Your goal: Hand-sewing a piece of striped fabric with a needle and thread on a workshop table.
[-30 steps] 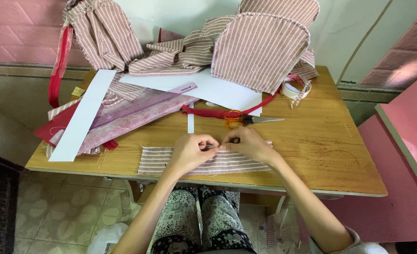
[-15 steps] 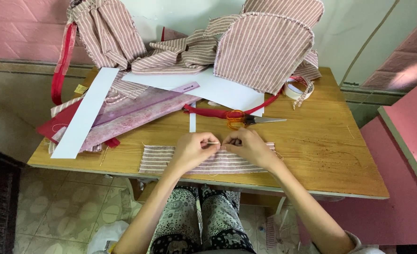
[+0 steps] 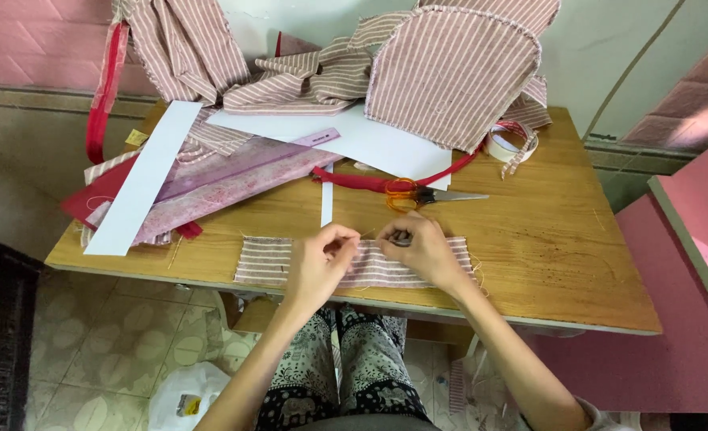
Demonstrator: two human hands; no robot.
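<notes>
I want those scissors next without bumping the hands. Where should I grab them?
Take the scissors by the orange loop handles at their left end, reaching down from above; the blades point right along the table, lying flat beyond the right hand.

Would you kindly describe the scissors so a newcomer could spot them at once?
Start at the wooden table and find the red strap lying across its middle. The scissors lie at its right end, just beyond the hands; they alone have orange handles and grey metal blades.
</notes>
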